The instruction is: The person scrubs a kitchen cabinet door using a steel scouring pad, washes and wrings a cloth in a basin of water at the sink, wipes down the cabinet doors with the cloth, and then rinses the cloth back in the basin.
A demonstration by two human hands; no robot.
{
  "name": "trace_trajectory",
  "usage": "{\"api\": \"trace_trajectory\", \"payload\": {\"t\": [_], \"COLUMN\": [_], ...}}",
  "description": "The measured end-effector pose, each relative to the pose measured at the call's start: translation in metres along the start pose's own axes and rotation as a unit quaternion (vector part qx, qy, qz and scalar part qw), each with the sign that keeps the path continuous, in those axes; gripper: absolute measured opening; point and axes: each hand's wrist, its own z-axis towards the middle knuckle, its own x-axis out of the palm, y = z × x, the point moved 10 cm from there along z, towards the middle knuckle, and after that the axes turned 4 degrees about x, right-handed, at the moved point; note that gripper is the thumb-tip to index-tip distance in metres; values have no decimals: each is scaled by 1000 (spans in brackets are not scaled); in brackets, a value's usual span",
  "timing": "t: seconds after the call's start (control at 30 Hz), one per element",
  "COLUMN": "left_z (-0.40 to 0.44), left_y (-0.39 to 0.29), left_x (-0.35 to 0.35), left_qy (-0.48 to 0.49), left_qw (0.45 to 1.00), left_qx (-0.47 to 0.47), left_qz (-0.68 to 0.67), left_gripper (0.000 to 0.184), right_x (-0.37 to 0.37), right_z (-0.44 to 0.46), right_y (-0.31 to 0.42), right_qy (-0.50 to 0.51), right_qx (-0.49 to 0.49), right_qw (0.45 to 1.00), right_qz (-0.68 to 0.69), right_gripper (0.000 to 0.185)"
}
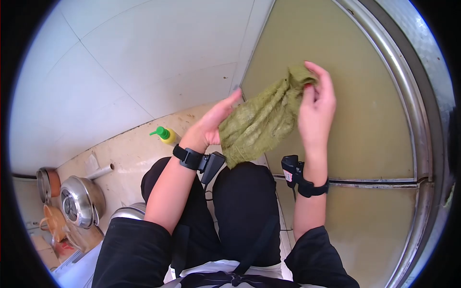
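A green, wrinkled cloth [261,120] hangs spread at a slant between my hands, above my knees. Its upper right corner is pinched between the thumb and fingers of my right hand [318,103]. My left hand [211,122] lies at the cloth's left edge, thumb stretched out and up; its other fingers are partly hidden behind the cloth, so any grip there does not show. Black straps with small devices are on both wrists. A yellow bottle with a green pump top [165,135] stands on the floor left of my left hand.
Yellowish-green panels [355,110] with metal edging rise on the right. A white tiled wall [144,57] is at the upper left. A metal pot [82,201], an orange basket [55,223] and a pan [47,185] are at the lower left.
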Motion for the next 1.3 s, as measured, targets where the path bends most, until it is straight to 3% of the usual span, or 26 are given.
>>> {"api": "trace_trajectory", "payload": {"t": [0.07, 0.13, 0.2, 0.27, 0.4, 0.47, 0.6, 0.7, 0.8, 0.87, 0.97, 1.13, 1.27, 1.3], "left_z": [5, 9, 16, 5, 12, 33, 95, 151, 129, 122, 120, 139, 147, 144], "left_y": [3, -1, -13, -29, -61, -90, -116, -117, -133, -134, -135, -135, -132, -128], "left_x": [-16, 2, -2, 3, 16, -5, -44, -54, 5, 23, 28, 10, 16, 22], "left_qy": [-7, 144, 128, -57, 4, -65, -187, -135, -232, -248, -262, -230, -203, -197], "left_qw": [1000, 987, 983, 971, 952, 923, 864, 872, 646, 624, 591, 539, 506, 487], "left_qx": [-11, 11, 89, 217, 296, 377, 434, 451, 597, 604, 611, 611, 614, 609], "left_qz": [5, -69, -101, -86, -79, 42, 174, 130, 416, 429, 457, 532, 571, 594], "left_gripper": [56, 54, 52, 50, 50, 50, 45, 43, 47, 48, 47, 43, 38, 37], "right_x": [23, 61, 65, 43, -48, -91, -166, -218, -259, -265, -288, -302, -299, -274], "right_z": [-19, -58, -93, -98, -108, -128, -184, -221, -258, -286, -249, -214, -203, -208], "right_y": [23, 31, 44, 56, 74, 78, 83, 89, 104, 114, 94, 114, 108, 81], "right_qy": [100, 300, 362, 330, 117, 78, 3, -17, -16, -17, 10, -1, -154, -94], "right_qx": [-50, -92, -134, -165, -220, -203, -204, -184, -188, -260, -281, -283, -172, -191], "right_qw": [987, 938, 918, 918, 930, 920, 829, 726, 629, 537, 524, 552, 668, 683], "right_qz": [-115, -146, -91, -144, -271, -326, -521, -662, -754, -802, -804, -785, -707, -698], "right_gripper": [34, 39, 44, 41, 26, 27, 31, 36, 40, 45, 52, 51, 48, 48]}}
